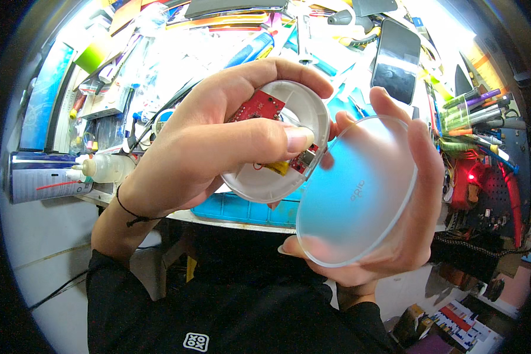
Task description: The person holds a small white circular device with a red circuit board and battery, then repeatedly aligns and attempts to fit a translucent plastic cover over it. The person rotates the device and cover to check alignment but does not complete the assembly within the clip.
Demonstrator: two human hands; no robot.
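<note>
My left hand [230, 132] grips a round white plastic housing [270, 186], its thumb laid across the open inside. Within the housing sit a red circuit board [265, 106], a smaller red board with a metal USB-type port [309, 155] near the rim, and a piece of yellow tape [278, 168]. The thumb hides part of the boards. In my right hand [407, 212] is a translucent frosted disc-shaped cover [349, 208] bearing small writing, held by its edge and tilted. Cover and housing are close together; whether they touch I cannot tell.
A blue work mat [243, 210] lies beneath the hands at the bench edge. Behind are a smartphone [396, 59] and a blue utility knife [250, 48]. Pens fill a clear holder [458, 115] on the right. A spray can [48, 177] and dropper bottle [108, 168] stand left.
</note>
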